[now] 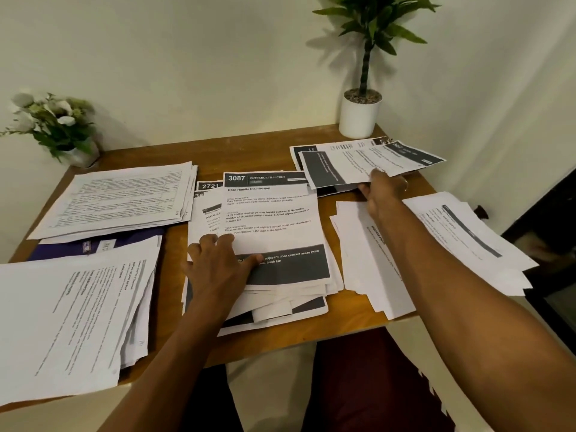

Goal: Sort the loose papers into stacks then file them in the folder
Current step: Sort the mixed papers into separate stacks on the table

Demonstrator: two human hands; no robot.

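Observation:
Loose papers lie in several piles on a small wooden table. My left hand rests flat on the middle pile, whose top sheet reads "3087 Door Handle Disinfection". My right hand pinches the near edge of a sheet with a dark header over the far right pile. A dense text pile sits far left, another pile near left, and a spread of sheets at the right edge. A purple folder shows partly between the two left piles.
A white pot with a tall green plant stands at the far right corner. A flower arrangement sits at the far left corner. Walls close in behind and to the right. My lap shows below the table's near edge.

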